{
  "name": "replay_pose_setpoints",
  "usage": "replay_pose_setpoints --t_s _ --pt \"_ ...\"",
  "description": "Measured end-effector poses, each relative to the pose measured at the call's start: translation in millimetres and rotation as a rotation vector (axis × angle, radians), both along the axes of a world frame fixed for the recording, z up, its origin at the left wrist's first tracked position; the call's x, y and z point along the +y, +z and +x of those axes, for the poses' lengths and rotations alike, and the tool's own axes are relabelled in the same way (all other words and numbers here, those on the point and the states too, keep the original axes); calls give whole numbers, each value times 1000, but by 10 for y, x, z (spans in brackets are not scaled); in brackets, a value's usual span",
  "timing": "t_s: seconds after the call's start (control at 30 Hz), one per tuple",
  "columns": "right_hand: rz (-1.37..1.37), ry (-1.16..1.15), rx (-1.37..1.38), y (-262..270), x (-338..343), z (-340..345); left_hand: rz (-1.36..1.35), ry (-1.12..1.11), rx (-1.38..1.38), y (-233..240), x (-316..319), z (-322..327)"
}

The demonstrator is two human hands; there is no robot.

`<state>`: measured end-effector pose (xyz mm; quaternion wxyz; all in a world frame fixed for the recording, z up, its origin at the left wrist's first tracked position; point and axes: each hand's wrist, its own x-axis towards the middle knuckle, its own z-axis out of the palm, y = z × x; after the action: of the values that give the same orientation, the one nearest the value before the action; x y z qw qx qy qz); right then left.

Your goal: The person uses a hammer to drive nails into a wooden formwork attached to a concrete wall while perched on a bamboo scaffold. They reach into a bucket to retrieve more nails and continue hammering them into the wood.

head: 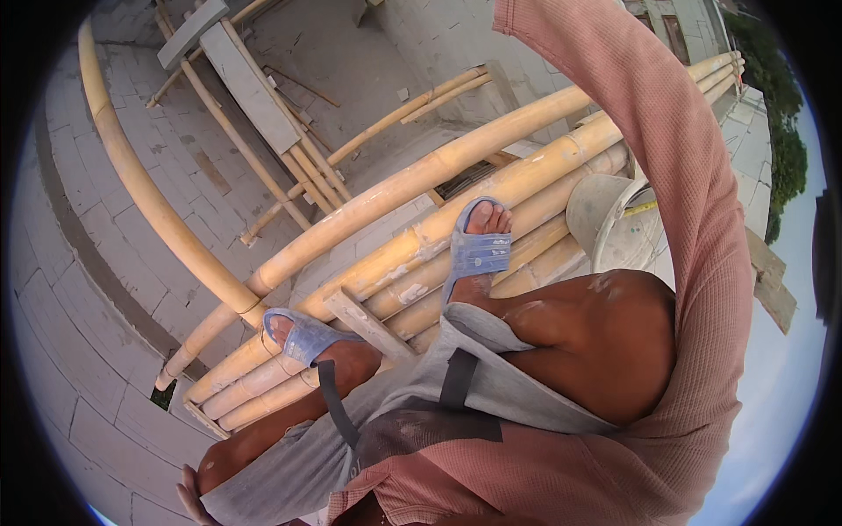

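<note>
Only the fingers of my left hand (pixel 189 494) show at the lower left, slightly apart against the side of my left knee (pixel 220 465); nothing is seen in them. My right arm, in a pink sleeve (pixel 707 217), reaches up past the top rim, so my right hand is out of view. Before me lies a platform of bamboo poles (pixel 421 246), smeared with dried mortar. My feet, in blue slide sandals (pixel 480 253), rest on it. A short wooden batten (pixel 365 322) lies across the poles between them.
A mortar-stained bucket (pixel 602 210) stands beside my right knee, with a yellow strip at its mouth. A bamboo rail (pixel 421 167) and a slanting pole (pixel 141 171) border the platform. Below are a lower floor (pixel 322 39), block walls (pixel 99 263) and a long pale block (pixel 250 85).
</note>
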<state>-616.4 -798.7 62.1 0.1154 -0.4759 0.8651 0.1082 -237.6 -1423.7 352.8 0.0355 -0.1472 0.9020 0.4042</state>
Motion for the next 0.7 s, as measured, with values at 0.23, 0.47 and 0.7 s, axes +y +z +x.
replay_pose_setpoints --t_s 0.23,0.47,0.7 --pt "-347 -732 -606 1523 -169 1018 -302 -761 -430 -1287 384 -1492" --pt "-566 -1212 -693 2132 604 2387 -177 -1331 -500 -2813 1085 -1719" --pt "-377 -1344 -523 1792 985 2997 -985 -1248 -281 -4024 284 -2530"
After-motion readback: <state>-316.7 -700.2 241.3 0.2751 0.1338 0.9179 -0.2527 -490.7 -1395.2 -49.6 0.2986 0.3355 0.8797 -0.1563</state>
